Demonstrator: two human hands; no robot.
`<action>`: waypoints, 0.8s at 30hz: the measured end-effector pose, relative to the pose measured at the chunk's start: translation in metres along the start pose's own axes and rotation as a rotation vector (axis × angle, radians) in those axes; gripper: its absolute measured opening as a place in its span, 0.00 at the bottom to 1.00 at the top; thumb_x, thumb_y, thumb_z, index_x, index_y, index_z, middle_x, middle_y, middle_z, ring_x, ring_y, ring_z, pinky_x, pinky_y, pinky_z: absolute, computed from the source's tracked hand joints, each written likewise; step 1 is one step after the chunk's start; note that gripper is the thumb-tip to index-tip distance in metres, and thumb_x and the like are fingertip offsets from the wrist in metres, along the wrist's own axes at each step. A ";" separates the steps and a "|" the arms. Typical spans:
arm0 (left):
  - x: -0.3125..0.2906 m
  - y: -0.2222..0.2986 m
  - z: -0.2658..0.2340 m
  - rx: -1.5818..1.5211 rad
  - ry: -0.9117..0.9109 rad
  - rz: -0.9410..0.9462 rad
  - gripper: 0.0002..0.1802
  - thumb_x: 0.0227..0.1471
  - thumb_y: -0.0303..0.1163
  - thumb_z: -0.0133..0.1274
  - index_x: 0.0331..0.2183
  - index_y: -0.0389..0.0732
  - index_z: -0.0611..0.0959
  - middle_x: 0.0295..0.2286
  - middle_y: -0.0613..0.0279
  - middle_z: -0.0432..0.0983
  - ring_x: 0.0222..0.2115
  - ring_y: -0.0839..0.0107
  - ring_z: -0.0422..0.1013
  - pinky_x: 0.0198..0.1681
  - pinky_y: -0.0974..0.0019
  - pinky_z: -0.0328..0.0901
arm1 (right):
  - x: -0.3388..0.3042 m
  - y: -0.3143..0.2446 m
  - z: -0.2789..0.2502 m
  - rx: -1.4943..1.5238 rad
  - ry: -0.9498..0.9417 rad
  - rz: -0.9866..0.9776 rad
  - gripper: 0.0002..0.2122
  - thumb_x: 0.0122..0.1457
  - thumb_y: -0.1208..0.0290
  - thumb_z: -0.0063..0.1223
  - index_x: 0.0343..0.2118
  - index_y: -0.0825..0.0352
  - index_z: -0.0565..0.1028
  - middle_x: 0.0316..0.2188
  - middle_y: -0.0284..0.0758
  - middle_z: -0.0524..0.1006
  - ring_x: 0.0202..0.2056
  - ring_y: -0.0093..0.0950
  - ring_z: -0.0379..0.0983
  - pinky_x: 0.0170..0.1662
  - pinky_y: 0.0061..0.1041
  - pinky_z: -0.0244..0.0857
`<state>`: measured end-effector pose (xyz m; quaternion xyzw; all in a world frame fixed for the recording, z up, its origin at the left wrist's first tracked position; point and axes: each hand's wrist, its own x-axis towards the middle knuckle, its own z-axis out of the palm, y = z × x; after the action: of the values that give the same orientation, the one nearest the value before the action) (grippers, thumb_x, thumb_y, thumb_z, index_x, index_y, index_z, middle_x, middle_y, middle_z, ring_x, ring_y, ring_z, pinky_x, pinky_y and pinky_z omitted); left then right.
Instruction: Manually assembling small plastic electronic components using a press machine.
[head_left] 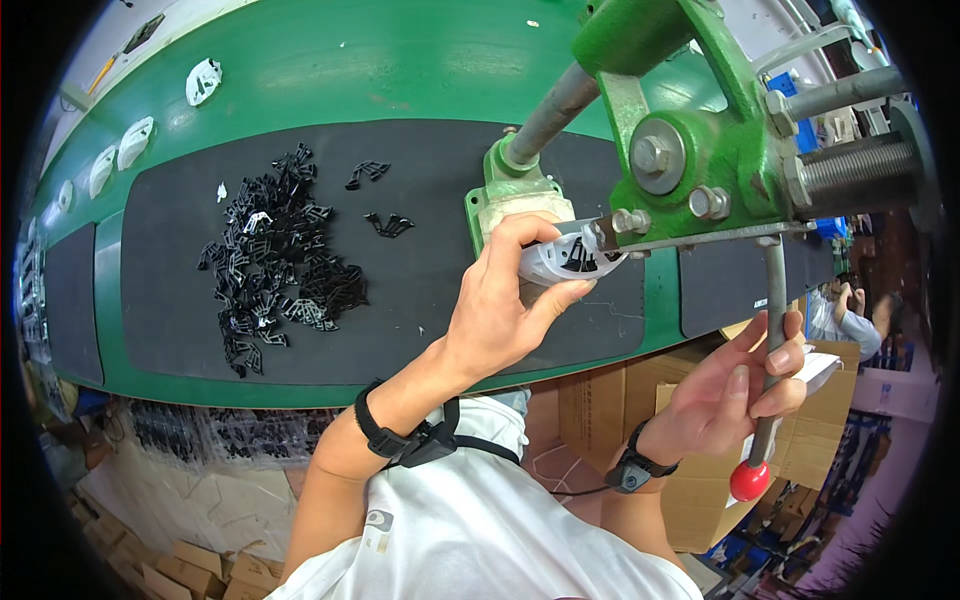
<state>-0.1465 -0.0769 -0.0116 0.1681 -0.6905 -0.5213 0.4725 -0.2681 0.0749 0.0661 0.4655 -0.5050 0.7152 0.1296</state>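
Observation:
My left hand (pixel 507 290) grips a white, rounded plastic shell (pixel 545 262) with black pieces inside it, thumb and fingers closed on its left side. The shell sits at the head of a green hand press (pixel 690 150), above the press base (pixel 515 195). Part of the shell is hidden behind the press plate. Around the steel lever (pixel 776 290) of the press, the fingers of my right hand (pixel 728 395) are closed. Below that hand the lever ends in a red ball knob (pixel 750 481).
A heap of small black plastic clips (pixel 280 255) lies on the dark mat (pixel 420 150), with two small groups beside it. Several white shells (pixel 204 82) stand along the green bench (pixel 400 60). Open cardboard boxes (pixel 610 395) are below right. Another person (pixel 850 310) sits at the far right.

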 end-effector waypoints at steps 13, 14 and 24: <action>-0.001 -0.004 0.002 0.012 -0.020 0.013 0.29 0.44 0.27 0.67 0.45 0.36 0.68 0.41 0.51 0.72 0.39 0.60 0.72 0.42 0.62 0.68 | -0.027 0.029 0.001 -0.005 0.015 -0.022 0.15 0.52 0.86 0.48 0.28 0.52 0.61 0.46 0.25 0.66 0.63 0.43 0.53 0.62 0.49 0.55; 0.000 -0.003 0.002 0.013 0.001 0.026 0.28 0.44 0.27 0.67 0.45 0.37 0.69 0.38 0.52 0.72 0.37 0.54 0.73 0.39 0.59 0.69 | -0.028 0.031 0.000 -0.005 0.013 -0.020 0.15 0.52 0.86 0.48 0.28 0.52 0.61 0.46 0.25 0.66 0.63 0.43 0.53 0.62 0.49 0.55; 0.000 -0.003 0.002 -0.001 -0.001 0.023 0.28 0.45 0.28 0.66 0.45 0.37 0.69 0.39 0.52 0.73 0.37 0.54 0.74 0.39 0.59 0.70 | -0.040 0.060 0.009 0.023 -0.008 -0.131 0.19 0.50 0.88 0.44 0.35 0.49 0.66 0.62 0.34 0.58 0.62 0.49 0.54 0.54 0.49 0.62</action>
<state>-0.1488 -0.0768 -0.0138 0.1593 -0.6923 -0.5163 0.4783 -0.2810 0.0510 -0.0011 0.5019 -0.4655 0.7091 0.1689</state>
